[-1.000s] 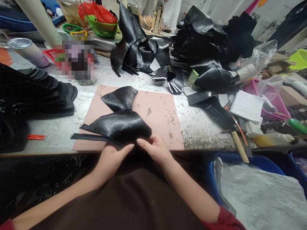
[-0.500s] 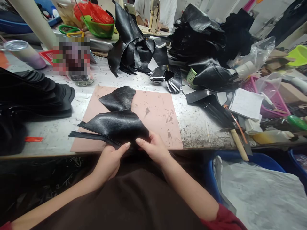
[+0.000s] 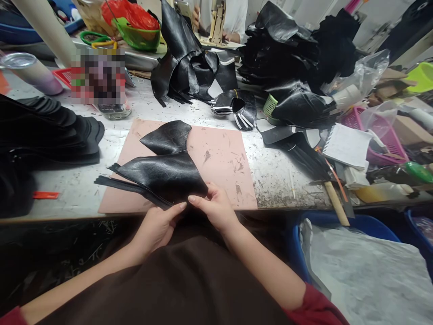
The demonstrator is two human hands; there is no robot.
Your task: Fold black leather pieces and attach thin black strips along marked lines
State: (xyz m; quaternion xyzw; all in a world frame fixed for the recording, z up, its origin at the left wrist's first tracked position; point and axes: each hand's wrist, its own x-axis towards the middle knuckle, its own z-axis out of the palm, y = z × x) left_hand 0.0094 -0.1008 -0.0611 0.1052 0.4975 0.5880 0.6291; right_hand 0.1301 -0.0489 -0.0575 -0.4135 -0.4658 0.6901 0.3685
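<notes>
A shiny black leather piece [image 3: 165, 174] with a black zipper strip [image 3: 125, 186] along its lower edge lies partly over a pink board [image 3: 219, 167]. My left hand [image 3: 158, 225] pinches its near edge, thumb on top. Close beside it, my right hand [image 3: 214, 205] grips the near right corner between thumb and fingers. The undersides of the fingers are hidden. Another black leather piece [image 3: 169, 136] rests on the board just behind, touching or overlapped by the held one.
Stacked black pieces [image 3: 57, 135] stand at the left, more leather [image 3: 280, 49] behind. A notebook [image 3: 348, 145], pink basket [image 3: 389, 140] and wooden handle [image 3: 336, 203] are at the right. A blue bin [image 3: 355, 225] stands below the table edge. Across the table is a person [image 3: 233, 20].
The held piece's near right edge and zipper ends have shifted slightly left and up. Both hands keep their grip. Across the table, the person's hands have moved.
</notes>
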